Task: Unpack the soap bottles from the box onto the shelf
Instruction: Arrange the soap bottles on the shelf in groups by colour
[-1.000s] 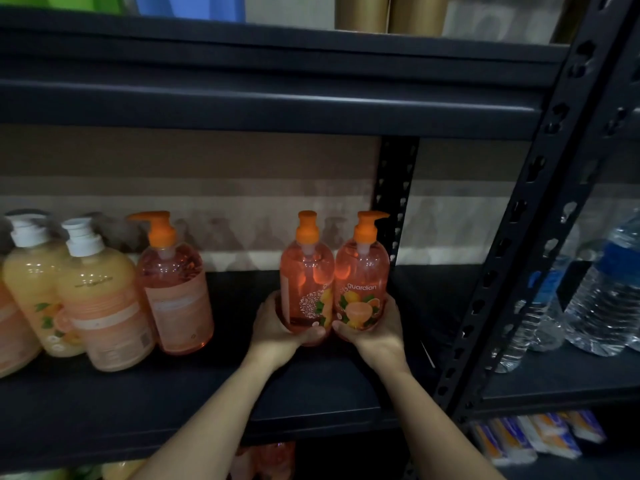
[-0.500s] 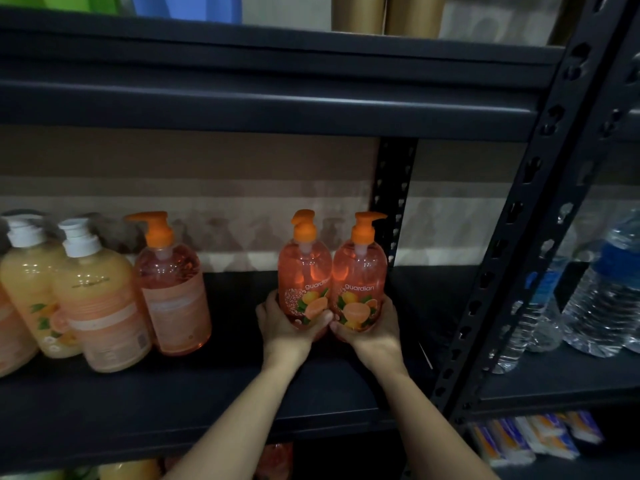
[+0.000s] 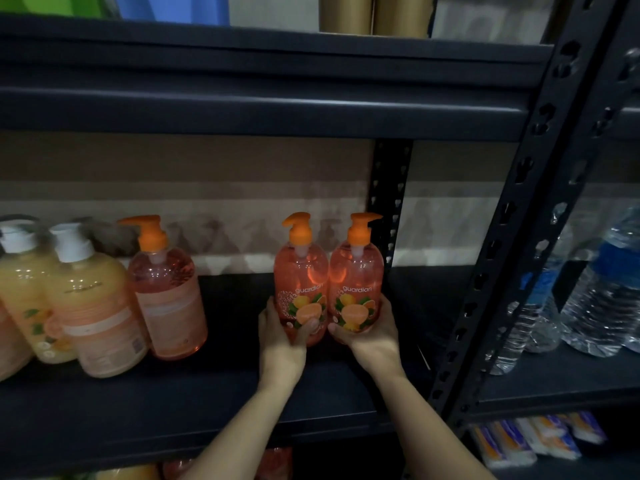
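Dark metal racking fills the view, with a pale wall behind it. Its middle shelf (image 3: 173,403) runs across the lower half, under a thick black beam (image 3: 242,105), and a slotted upright post (image 3: 512,237) slants down the right side. Beyond that post, on the neighbouring bay, stand clear water bottles (image 3: 602,299) with blue labels.

At the left end of the shelf stand yellow soap bottles (image 3: 93,306) with white pumps, and just beside them an orange-pump bottle (image 3: 166,299) with its back label turned outward.

Near the middle of the shelf, well apart from that group, two orange soap bottles stand upright and touching each other, labels facing forward. The left grip (image 3: 282,337) is curled round the lower part of the left soap bottle (image 3: 300,271), thumb across its front. The right grip (image 3: 372,336) wraps the base of the right soap bottle (image 3: 356,271) in the same way. Both bases are hidden behind the fingers, so whether they rest on the shelf board cannot be told.

On the level below, at the right, lie small packets (image 3: 533,438). Two gold cylinders (image 3: 374,12) stand on the level above.
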Demonstrator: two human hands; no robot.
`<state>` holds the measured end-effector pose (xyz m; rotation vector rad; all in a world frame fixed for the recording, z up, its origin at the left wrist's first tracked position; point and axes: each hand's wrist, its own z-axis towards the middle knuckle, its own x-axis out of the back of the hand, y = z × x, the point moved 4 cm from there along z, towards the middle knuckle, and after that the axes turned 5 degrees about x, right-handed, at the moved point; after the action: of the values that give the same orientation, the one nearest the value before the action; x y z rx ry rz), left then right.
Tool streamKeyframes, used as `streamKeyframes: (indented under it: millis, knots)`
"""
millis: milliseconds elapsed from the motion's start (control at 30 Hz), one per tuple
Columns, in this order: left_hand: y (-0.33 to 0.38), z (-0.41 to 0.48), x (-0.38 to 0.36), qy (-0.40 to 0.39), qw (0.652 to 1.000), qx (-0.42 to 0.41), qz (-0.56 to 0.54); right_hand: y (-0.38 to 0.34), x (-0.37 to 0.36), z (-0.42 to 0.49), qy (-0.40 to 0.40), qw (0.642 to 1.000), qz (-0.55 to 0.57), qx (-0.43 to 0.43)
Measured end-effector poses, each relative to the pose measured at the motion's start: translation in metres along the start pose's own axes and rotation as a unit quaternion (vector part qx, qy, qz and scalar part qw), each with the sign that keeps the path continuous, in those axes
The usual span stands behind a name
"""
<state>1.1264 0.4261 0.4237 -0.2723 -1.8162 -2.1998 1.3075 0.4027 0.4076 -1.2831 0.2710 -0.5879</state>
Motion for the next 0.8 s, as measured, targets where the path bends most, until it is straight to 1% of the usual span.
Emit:
streamKeyframes:
  millis: [133,300,367,467,533,633,800]
  knots:
    - [0.002,-0.003,0.0,-0.017,1.0,-0.01,-0.022,-0.002,0.002,0.0,-0.014,1.0,-0.001,-0.013]
    - [-0.012,0.01,-0.008,-0.024,1.0,0.002,-0.014,-0.005,0.004,-0.001,-0.027,0.999,-0.016,-0.008]
    - [-0.014,0.01,-0.009,-0.018,1.0,-0.005,0.003,-0.005,0.004,-0.002,-0.022,0.999,-0.023,-0.008]
    - [-0.017,0.013,-0.01,-0.017,1.0,-0.016,-0.001,-0.01,0.006,-0.003,-0.003,0.998,-0.064,0.009]
    - [-0.019,0.015,-0.011,-0.022,1.0,-0.006,-0.001,-0.011,0.008,-0.004,0.006,0.997,-0.079,0.013]
    - [-0.018,0.015,-0.012,-0.026,0.999,0.012,-0.023,-0.011,0.009,-0.004,0.006,0.996,-0.085,0.017]
    - [-0.014,0.012,-0.009,-0.034,0.999,0.009,-0.03,-0.011,0.007,-0.003,0.013,0.997,-0.077,0.012]
